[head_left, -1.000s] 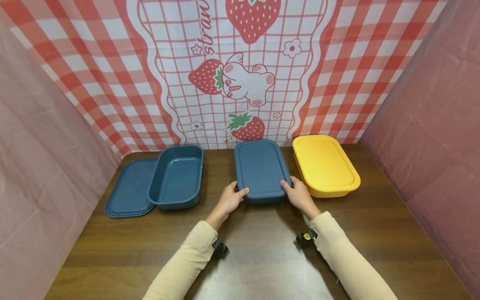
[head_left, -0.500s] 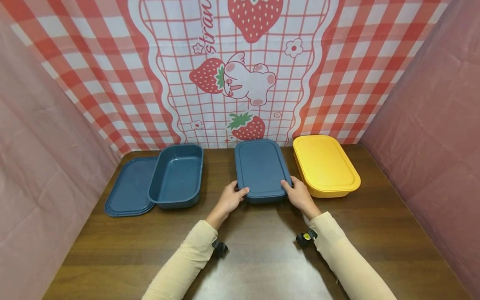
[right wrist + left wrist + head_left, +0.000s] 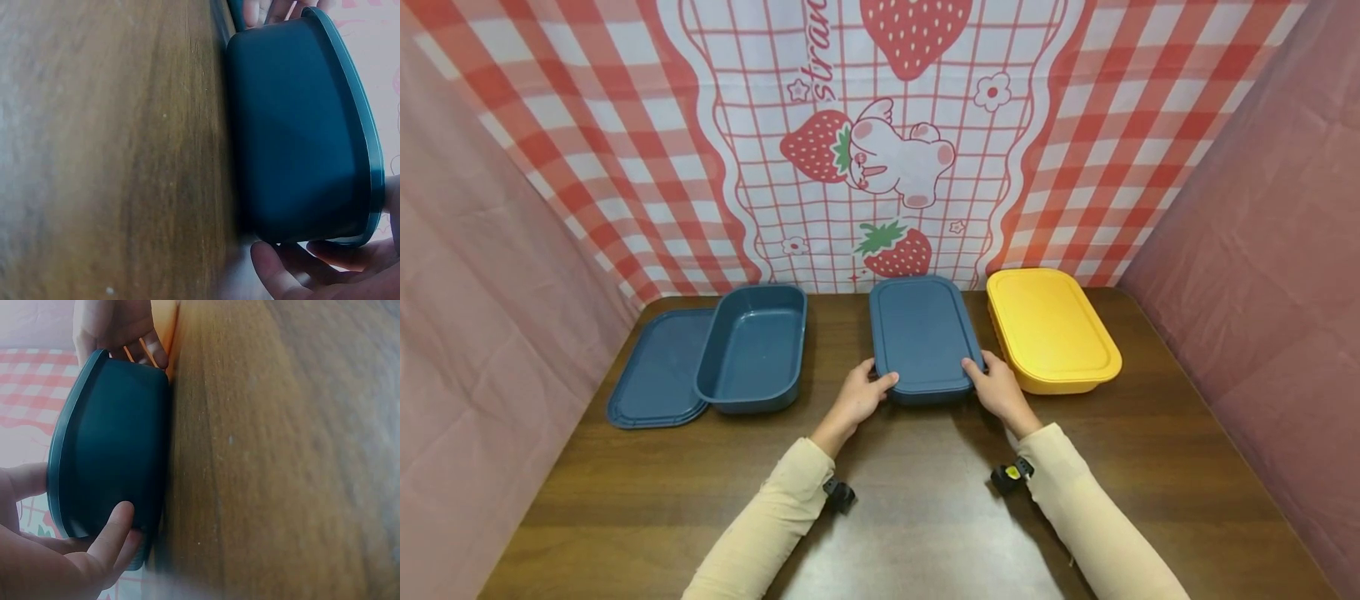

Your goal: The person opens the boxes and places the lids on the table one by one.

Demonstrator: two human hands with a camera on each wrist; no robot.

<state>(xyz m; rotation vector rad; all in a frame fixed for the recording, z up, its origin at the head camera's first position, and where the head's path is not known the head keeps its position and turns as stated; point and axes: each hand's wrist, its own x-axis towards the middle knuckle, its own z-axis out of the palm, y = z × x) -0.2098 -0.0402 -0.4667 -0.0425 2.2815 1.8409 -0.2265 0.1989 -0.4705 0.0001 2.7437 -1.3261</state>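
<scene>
A blue lidded food container stands at the back middle of the table, its lid on. My left hand grips its near left corner, thumb on the lid's edge and fingers along the side wall, as the left wrist view shows on the container's wall. At the near right corner my right hand holds it the same way, with fingers curled at the side below the rim in the right wrist view.
To the left is an open blue container that overlaps a loose blue lid on the wooden table. A yellow lidded container stands close on the right. A checked strawberry cloth hangs right behind.
The head view has shifted very slightly. Both hands stay on the blue lidded container, which has not visibly moved.
</scene>
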